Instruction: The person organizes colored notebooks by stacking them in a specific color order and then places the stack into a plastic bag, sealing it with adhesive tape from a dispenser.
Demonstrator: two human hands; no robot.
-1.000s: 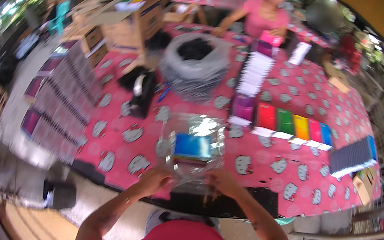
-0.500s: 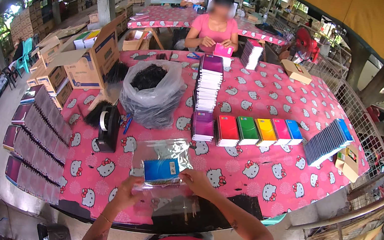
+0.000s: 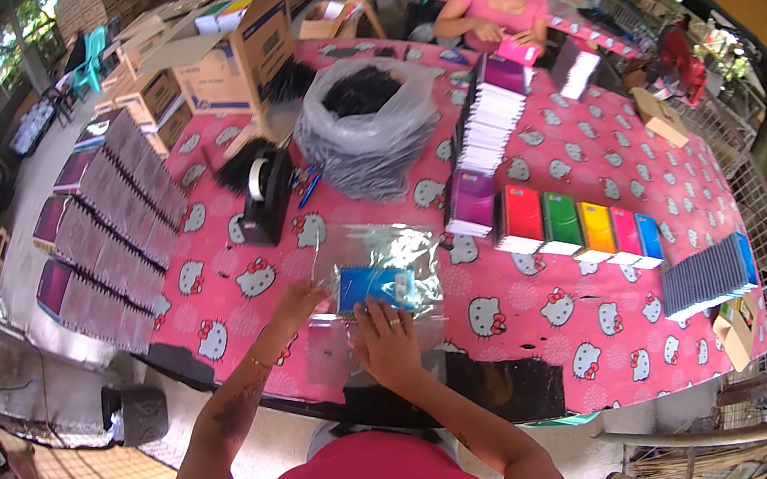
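Observation:
A blue spiral notebook (image 3: pixel 357 288) lies inside a clear plastic bag (image 3: pixel 421 256) on the table in front of me. My right hand (image 3: pixel 389 345) rests on the lower part of the bag and notebook, its fingers stretched out and slightly apart. At the bag's lower left edge, my left hand (image 3: pixel 299 307) is closed, with the fingertips pinching the plastic. The contact under my right palm is hidden.
Notebooks in several colours, including a red one (image 3: pixel 521 217), form a row beyond the bag. A tape dispenser (image 3: pixel 266 200), a bag of black coils (image 3: pixel 360 134) and stacks of bagged notebooks (image 3: pixel 110 239) stand leftward. Across the table (image 3: pixel 554 309), a person handles a pink notebook (image 3: pixel 518 51).
The view has tilted downward. My right hand has gone from the notebook's right edge to flat on its lower part. My left hand has moved up along the bag's left edge.

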